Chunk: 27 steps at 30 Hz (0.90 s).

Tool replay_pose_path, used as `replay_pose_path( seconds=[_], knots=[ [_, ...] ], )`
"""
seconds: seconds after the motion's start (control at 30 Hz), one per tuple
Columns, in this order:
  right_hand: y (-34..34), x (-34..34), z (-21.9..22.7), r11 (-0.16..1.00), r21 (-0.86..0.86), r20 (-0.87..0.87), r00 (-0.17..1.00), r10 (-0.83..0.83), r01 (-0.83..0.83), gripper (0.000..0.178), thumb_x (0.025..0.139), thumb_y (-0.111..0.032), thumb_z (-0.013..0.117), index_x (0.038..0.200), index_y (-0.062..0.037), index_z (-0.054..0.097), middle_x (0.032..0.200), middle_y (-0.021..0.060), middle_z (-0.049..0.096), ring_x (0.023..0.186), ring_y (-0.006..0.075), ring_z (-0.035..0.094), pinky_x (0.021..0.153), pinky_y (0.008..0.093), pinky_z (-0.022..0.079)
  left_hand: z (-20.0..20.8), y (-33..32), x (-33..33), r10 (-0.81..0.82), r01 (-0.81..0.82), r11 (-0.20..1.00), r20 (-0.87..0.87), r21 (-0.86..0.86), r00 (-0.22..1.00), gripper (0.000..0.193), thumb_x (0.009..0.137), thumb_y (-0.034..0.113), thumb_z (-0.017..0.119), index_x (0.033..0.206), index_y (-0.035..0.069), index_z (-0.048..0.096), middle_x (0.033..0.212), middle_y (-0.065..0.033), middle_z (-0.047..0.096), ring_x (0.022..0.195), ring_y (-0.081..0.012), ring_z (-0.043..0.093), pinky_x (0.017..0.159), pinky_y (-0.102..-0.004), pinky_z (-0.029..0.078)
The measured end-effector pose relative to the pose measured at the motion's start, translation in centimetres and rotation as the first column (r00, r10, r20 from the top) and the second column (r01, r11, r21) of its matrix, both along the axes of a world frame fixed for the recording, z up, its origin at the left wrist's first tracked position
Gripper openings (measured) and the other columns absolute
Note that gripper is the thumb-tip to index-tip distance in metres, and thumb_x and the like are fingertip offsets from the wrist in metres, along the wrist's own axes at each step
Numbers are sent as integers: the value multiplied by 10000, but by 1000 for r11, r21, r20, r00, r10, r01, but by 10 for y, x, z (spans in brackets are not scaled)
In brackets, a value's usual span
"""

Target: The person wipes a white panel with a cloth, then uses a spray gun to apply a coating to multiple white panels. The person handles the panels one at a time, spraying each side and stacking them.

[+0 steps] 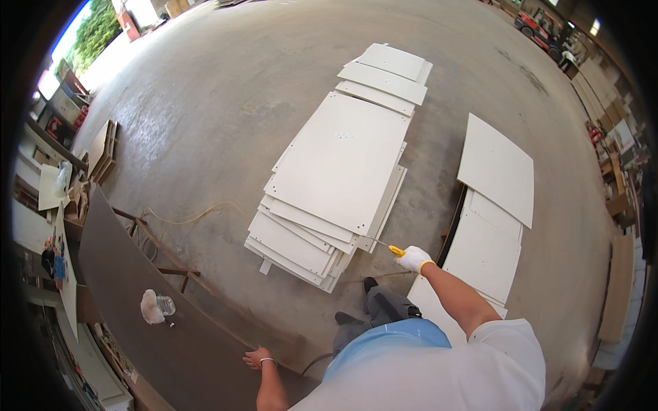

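In my right hand (412, 259), in a white glove, is a yellow-handled tool (397, 251); I cannot make out its exact kind. Its long thin metal shaft reaches left to the near right corner of the stacked white panels (343, 157). These flat boards lie in an uneven pile, with small holes near corners and centres. My bare left hand (258, 358), a white band at its wrist, rests with fingers extended at the edge of a dark brown tabletop (185, 342).
More white panels (490, 236) lie to my right. A clear plastic container (165, 305) and a pale crumpled thing (150, 307) sit on the tabletop. A yellowish hose (195, 218) runs across the concrete floor. A red forklift (538, 33) stands far right; boards line the right side.
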State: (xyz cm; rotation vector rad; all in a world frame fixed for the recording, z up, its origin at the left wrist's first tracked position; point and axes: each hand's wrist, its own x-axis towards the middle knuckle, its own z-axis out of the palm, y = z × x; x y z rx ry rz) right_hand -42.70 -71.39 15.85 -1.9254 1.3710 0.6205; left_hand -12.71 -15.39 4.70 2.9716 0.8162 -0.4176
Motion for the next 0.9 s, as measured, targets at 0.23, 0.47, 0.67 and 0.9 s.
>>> replay_pose_path(
  seconds=[0.23, 0.47, 0.67, 0.9],
  knots=[
    [-67, -71, -17, 831, -7, 159, 821, -548, 556, 447, 895, -389, 633, 1034, 15, 763, 905, 260, 742, 855, 374, 754, 783, 445, 579, -37, -89, -37, -412, 372, 796, 23, -477, 911, 379, 849, 174, 653, 1161, -40, 674, 1168, -258, 673, 1117, -399, 651, 970, -474, 523],
    [-141, -110, -64, 878, 16, -123, 871, 477, -478, 347, 842, -285, 627, 1072, -78, 786, 1068, 195, 757, 1001, 356, 740, 880, 445, 578, -75, -280, -88, -553, 46, 668, -455, -742, 697, 271, 896, 156, 643, 1095, -14, 712, 880, -154, 734, 852, -281, 733, 741, -353, 573],
    [-341, -148, -84, 260, 214, 308, 188, -933, 942, 363, 919, -334, 624, 916, 9, 744, 793, 205, 732, 712, 339, 737, 630, 445, 559, -40, -473, -115, -794, 359, 452, -185, -816, 579, 311, 932, 160, 626, 1184, -6, 703, 921, -135, 743, 881, -235, 735, 751, -315, 574],
    [-404, -122, -64, 631, 103, 50, 637, 769, -769, 269, 826, -243, 625, 1004, -108, 775, 1007, 153, 757, 967, 347, 727, 824, 449, 571, -18, -574, -88, -507, 65, 396, -159, -916, 847, 360, 983, 140, 572, 1298, -35, 578, 1036, -153, 731, 809, -228, 724, 645, -337, 584]
  ],
)
